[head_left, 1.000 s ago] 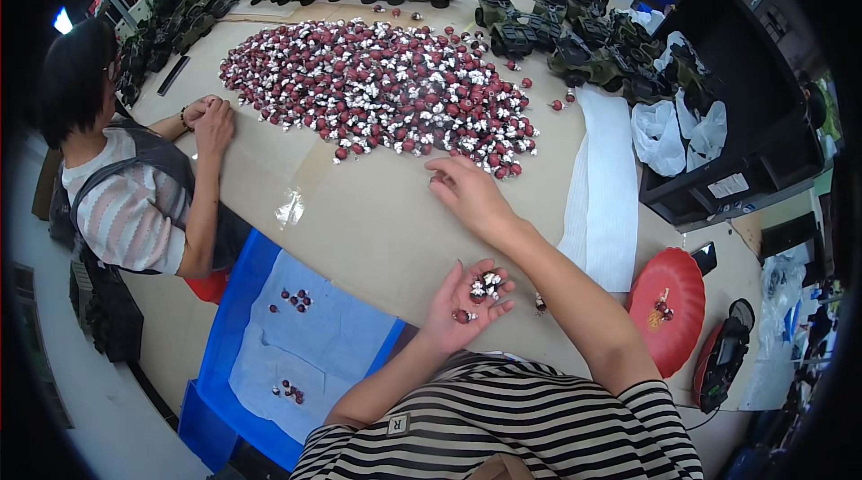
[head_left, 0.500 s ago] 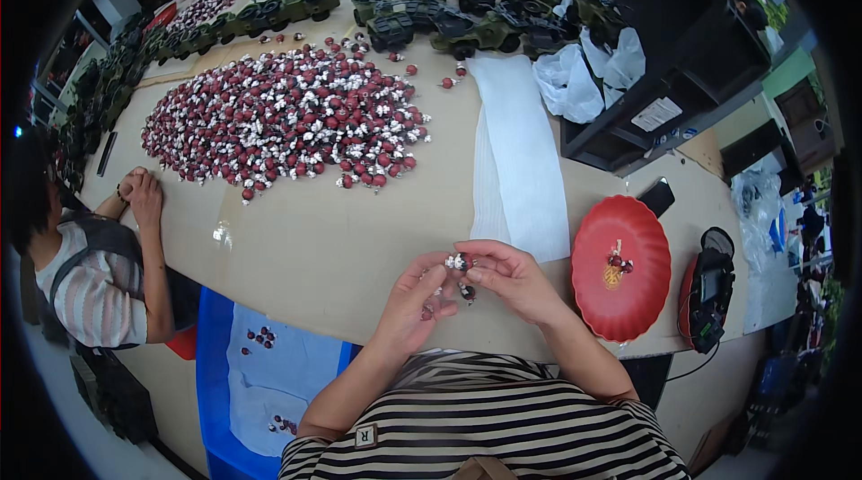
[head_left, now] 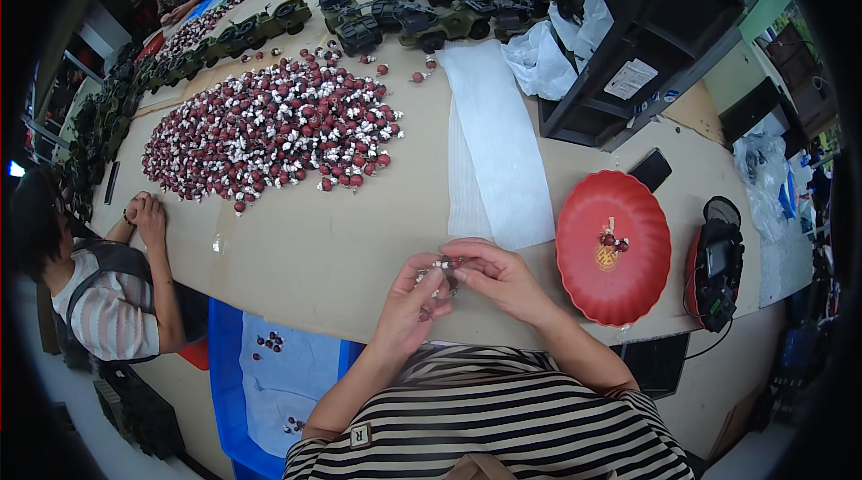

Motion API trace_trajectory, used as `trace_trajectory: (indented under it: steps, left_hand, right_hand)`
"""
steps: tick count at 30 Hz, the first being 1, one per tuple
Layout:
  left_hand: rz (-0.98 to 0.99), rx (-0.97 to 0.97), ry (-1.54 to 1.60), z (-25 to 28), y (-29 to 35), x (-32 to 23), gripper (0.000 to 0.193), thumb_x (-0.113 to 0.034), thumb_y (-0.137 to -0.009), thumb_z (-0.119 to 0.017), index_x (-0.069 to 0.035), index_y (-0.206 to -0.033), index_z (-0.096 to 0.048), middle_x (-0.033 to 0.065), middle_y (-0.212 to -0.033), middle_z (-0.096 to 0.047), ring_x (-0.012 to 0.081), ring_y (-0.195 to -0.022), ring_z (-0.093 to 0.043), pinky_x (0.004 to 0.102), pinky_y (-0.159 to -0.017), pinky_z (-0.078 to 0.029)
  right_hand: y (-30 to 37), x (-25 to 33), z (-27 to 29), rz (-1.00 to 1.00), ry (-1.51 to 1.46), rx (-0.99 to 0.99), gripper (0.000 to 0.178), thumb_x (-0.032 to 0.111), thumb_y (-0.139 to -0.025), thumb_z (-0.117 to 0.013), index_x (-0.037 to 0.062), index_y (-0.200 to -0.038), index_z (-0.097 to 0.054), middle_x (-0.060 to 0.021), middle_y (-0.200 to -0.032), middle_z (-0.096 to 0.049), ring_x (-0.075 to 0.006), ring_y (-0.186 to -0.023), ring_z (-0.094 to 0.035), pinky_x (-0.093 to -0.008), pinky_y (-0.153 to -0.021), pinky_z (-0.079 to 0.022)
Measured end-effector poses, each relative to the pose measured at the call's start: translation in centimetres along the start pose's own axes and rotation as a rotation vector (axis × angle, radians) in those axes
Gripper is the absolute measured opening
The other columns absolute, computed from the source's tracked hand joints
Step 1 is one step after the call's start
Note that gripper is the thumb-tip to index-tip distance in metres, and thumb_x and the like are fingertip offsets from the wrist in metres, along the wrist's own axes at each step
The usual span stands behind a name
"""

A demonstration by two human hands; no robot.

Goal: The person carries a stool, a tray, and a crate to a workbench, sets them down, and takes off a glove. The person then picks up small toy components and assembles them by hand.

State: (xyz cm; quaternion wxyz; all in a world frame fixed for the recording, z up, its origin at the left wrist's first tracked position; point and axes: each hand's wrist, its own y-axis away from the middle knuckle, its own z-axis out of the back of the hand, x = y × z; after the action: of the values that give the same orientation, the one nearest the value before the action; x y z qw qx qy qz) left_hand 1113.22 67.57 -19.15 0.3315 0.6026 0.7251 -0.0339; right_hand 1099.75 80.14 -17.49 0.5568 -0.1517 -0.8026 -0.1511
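Note:
Close in front of my striped shirt, both hands are raised over the near table edge with fingers bent together. Between my left hand (head_left: 411, 299) and my right hand (head_left: 500, 279) is a small trinket (head_left: 444, 265) with white and dark parts, pinched by the fingertips of both. More such trinkets sit against the fingers of my left hand, partly hidden. A large heap of these dark-red and white trinkets (head_left: 269, 125) covers the table's middle left. To my right stands a red scalloped plate (head_left: 584, 287) with a few trinkets in it.
A white cloth sheet (head_left: 503, 148) lies ahead. Green toy vehicles (head_left: 440, 17) line the far side, near a black crate (head_left: 637, 40). A phone (head_left: 652, 169) and a black device (head_left: 718, 260) are at right. A blue bin (head_left: 229, 372) is below left; a person (head_left: 112, 305) sits at left.
The view has shifted a little, so the table things sit differently in it. My hands have come closer together around the trinket, which is now more covered by the fingers.

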Motion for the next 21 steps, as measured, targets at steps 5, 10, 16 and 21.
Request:
trace_trajectory:
  steps: [5,10,16,21]
  left_hand:
    - [-0.011,-0.011,-0.041,-0.4,0.2,0.1,0.014,-0.012,-0.099,-0.055,-0.015,-0.112,-0.056,-0.0012,-0.096,-0.058,0.0067,-0.073,-0.047,0.0225,-0.056,-0.037]
    - [-0.003,-0.008,-0.056,-0.6,0.2,0.1,0.013,-0.015,-0.099,-0.055,-0.014,-0.112,-0.056,-0.0017,-0.094,-0.058,0.0062,-0.069,-0.045,0.0223,-0.055,-0.037]
    - [0.126,0.028,-0.012,-1.0,0.6,0.1,0.012,-0.024,-0.100,-0.055,-0.012,-0.101,-0.055,-0.0035,-0.086,-0.052,0.0054,-0.066,-0.040,0.0207,-0.054,-0.032]
    - [0.238,-0.059,0.114,-1.4,0.8,0.1,0.019,-0.029,-0.099,-0.056,-0.010,-0.095,-0.056,-0.0039,-0.083,-0.053,0.0061,-0.064,-0.040,0.0217,-0.054,-0.031]
  right_hand:
    - [0.4,-0.2,0.1,0.006,-0.005,-0.004,0.035,-0.003,-0.095,-0.055,-0.0010,-0.129,-0.055,-0.0077,-0.132,-0.052,-0.0137,-0.115,-0.056,-0.0283,-0.099,-0.045]
    - [0.6,-0.2,0.2,0.006,-0.001,-0.004,0.035,-0.002,-0.095,-0.056,-0.0006,-0.129,-0.055,-0.0075,-0.130,-0.052,-0.0138,-0.115,-0.056,-0.0283,-0.098,-0.046]
    - [0.3,0.7,-0.1,0.062,0.081,0.026,0.038,0.000,-0.094,-0.057,0.0008,-0.132,-0.054,-0.0066,-0.120,-0.051,-0.0137,-0.107,-0.057,-0.0272,-0.095,-0.047]
    - [0.1,0.8,-0.3,0.017,0.124,0.001,0.039,0.001,-0.094,-0.058,0.0009,-0.133,-0.053,-0.0075,-0.119,-0.051,-0.0134,-0.097,-0.058,-0.0259,-0.086,-0.049]
